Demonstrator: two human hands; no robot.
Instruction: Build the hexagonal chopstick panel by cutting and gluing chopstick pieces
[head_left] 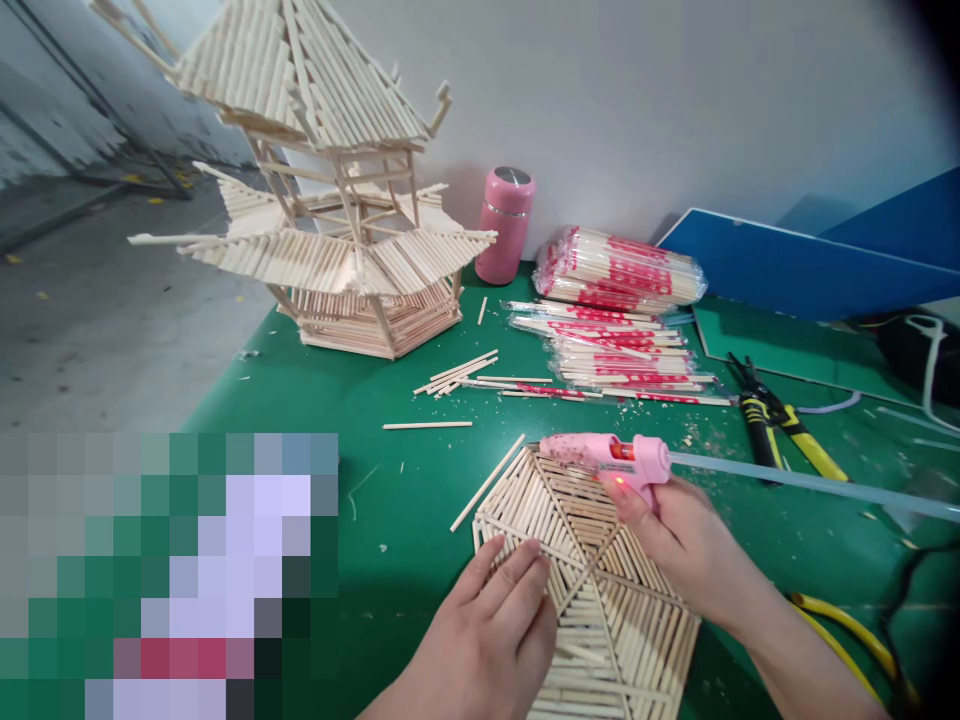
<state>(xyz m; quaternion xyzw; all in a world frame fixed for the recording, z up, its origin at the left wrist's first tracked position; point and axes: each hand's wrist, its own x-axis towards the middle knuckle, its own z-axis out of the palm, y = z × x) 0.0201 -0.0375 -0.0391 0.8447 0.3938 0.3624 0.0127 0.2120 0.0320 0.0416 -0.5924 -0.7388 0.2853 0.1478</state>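
A flat hexagonal panel of glued wooden sticks (600, 590) lies on the green table (360, 400) in front of me. My left hand (487, 630) presses flat on its left side, fingers together. My right hand (675, 540) grips a pink glue gun (615, 460), held sideways with its nozzle pointing left over the panel's far edge. A clear glue stick (810, 485) juts out of the gun's back to the right.
A tall pagoda model of sticks (337, 200) stands at the back left. A pink flask (506, 225), packs of wrapped chopsticks (622, 300), loose sticks (457, 375), yellow-handled pliers (780, 420) and blue boards (810, 265) lie behind. The lower left is blurred out.
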